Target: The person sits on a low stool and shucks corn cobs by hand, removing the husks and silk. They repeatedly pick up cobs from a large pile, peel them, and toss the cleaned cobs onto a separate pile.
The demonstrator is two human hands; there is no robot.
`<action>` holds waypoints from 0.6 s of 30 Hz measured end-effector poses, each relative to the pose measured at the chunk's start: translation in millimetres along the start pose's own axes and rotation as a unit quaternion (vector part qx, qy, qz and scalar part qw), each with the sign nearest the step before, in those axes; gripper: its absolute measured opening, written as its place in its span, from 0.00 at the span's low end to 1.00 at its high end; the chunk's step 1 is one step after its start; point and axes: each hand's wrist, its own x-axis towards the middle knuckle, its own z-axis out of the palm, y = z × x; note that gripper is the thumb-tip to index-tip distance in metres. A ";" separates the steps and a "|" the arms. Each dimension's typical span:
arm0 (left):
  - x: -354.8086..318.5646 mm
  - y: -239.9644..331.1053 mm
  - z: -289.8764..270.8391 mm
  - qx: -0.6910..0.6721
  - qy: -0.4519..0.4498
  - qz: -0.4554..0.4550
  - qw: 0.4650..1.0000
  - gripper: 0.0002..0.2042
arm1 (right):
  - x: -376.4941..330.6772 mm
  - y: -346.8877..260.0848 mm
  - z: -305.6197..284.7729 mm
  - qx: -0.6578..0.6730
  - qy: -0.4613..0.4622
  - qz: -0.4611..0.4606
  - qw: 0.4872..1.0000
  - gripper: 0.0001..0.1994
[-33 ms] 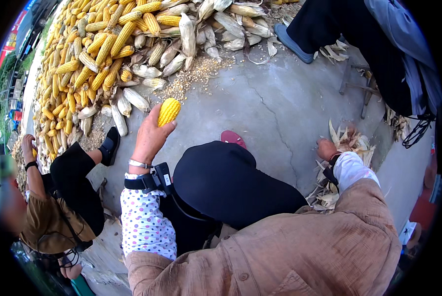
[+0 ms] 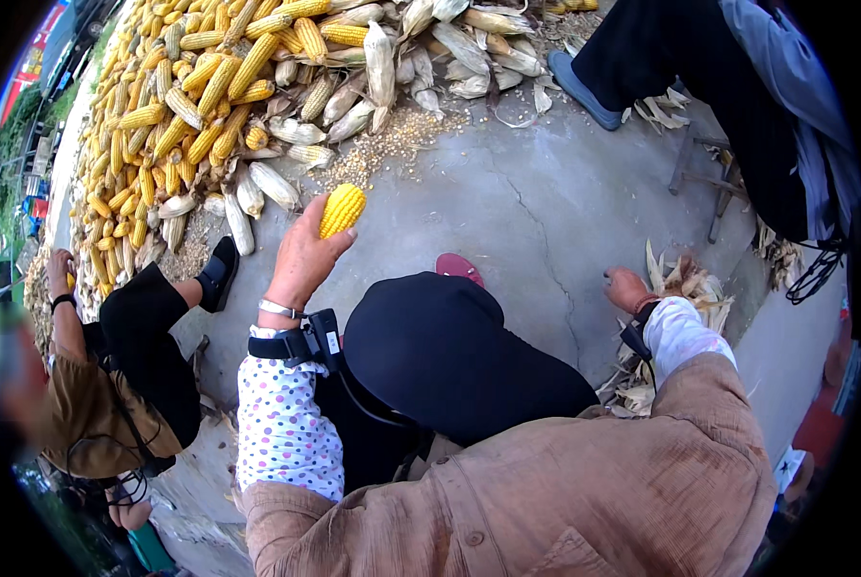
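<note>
A head-worn wide fisheye looks steeply down from above the wearer's brown jacket (image 2: 565,490), which looms close across the lower edge, taking in the left hand (image 2: 302,258) and right hand (image 2: 628,289) either side of centre and, farther off at upper left, the corn pile (image 2: 175,111), within a round black rim.

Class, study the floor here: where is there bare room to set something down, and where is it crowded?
Bare concrete lies between the loose kernels and the red shoe, and between that shoe and the right hand. Crowded: upper left, under the corn pile; beside that hand, amid husks.
</note>
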 end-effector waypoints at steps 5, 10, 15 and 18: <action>-1.1 14.5 6.2 -0.014 0.021 -0.010 1.000 0.25 | 87.7 -183.8 -78.5 0.418 -0.097 -0.153 0.890 0.22; 6.3 40.2 11.5 -0.027 0.043 -0.005 0.999 0.23 | 92.5 -321.7 -170.5 0.640 -0.333 -0.252 0.644 0.26; 10.6 62.3 11.8 -0.068 0.051 -0.004 0.996 0.23 | 107.1 -358.6 -191.1 0.735 -0.307 -0.202 0.570 0.22; 14.9 77.3 12.4 -0.038 0.037 0.009 0.999 0.18 | 123.5 -330.7 -178.3 0.720 -0.279 -0.222 0.596 0.22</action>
